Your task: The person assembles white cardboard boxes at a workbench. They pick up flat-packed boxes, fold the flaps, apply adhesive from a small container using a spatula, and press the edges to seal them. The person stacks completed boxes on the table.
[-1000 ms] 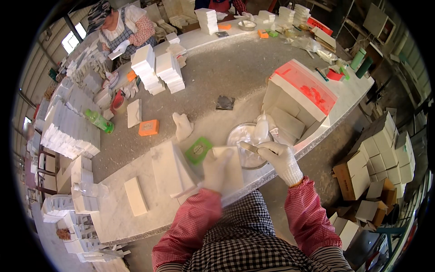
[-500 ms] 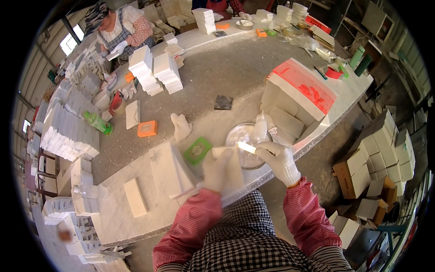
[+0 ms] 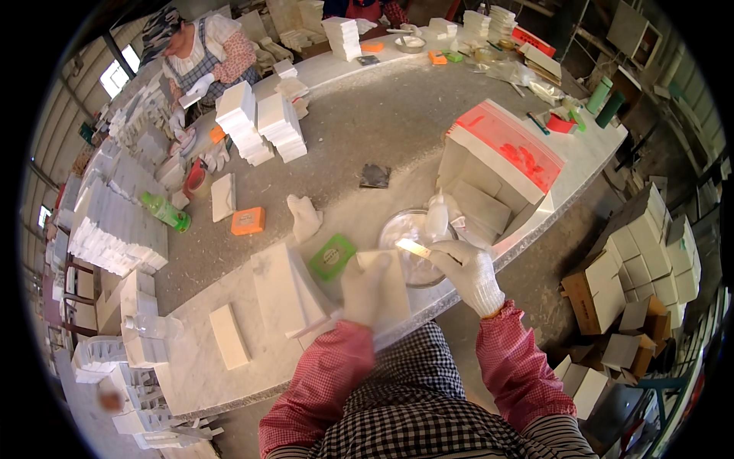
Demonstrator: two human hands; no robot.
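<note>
My left hand, in a white glove, is closed on the left edge of a white tile near the table's front edge; its fingers look slightly smeared. In my gloved right hand is a narrow flat scraper, pinched between the fingers, its bright blade pointing left over a round bowl. White material lies in the bowl, and a white squeeze bottle leans at its far right side. A green box lies just beyond my left hand. Several larger white tiles overlap to its left.
An open carton with red tape stands beyond the bowl. Left are an orange box, a narrow tile and tile stacks. A co-worker sits at far left. Cartons are piled at right.
The scraper has tilted slightly and its blade catches less light. My left hand stays at the tile. The co-worker's hands have shifted a little.
</note>
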